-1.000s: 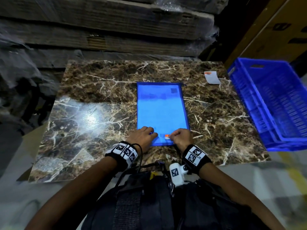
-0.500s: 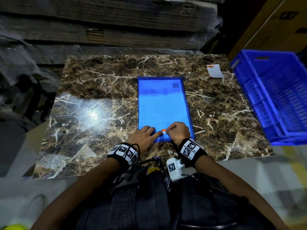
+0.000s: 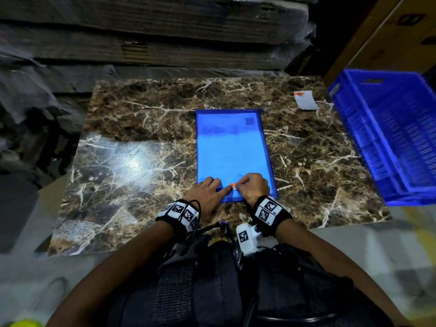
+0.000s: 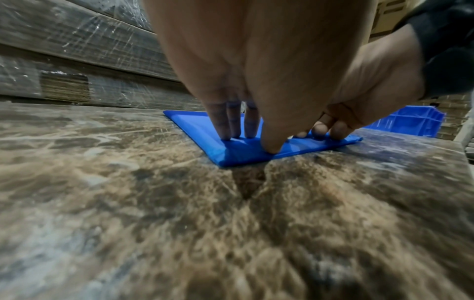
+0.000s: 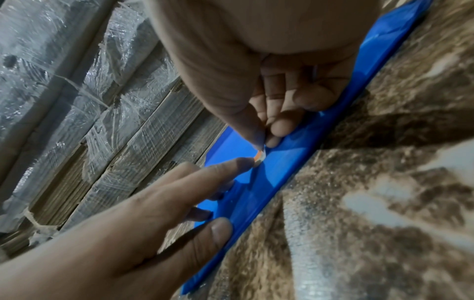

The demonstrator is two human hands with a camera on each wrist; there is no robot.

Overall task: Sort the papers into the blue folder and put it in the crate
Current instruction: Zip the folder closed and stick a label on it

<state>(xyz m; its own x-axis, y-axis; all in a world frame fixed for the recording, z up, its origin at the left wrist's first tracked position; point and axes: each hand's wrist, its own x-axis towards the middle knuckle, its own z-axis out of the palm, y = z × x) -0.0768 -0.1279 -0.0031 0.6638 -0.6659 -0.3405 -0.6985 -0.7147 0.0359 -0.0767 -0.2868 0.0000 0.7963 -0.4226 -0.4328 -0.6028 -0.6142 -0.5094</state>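
Left hand [image 3: 207,193]: fingers straight, pressing folder [image 3: 232,147] flat on desk [image 3: 141,142]. Right hand [image 3: 253,186]: curled, pinching small orange tab [image 5: 259,156] at folder's near edge. Crate [image 3: 387,138] well apart, at desk's right.

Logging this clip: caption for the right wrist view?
Right hand pinches a small orange-and-white tab over the blue folder; left hand presses alongside.

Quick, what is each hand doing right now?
Left hand: open, straight fingers pressing the blue folder flat on the table.
Right hand: closed, pinching the small orange tab at the folder's near edge.
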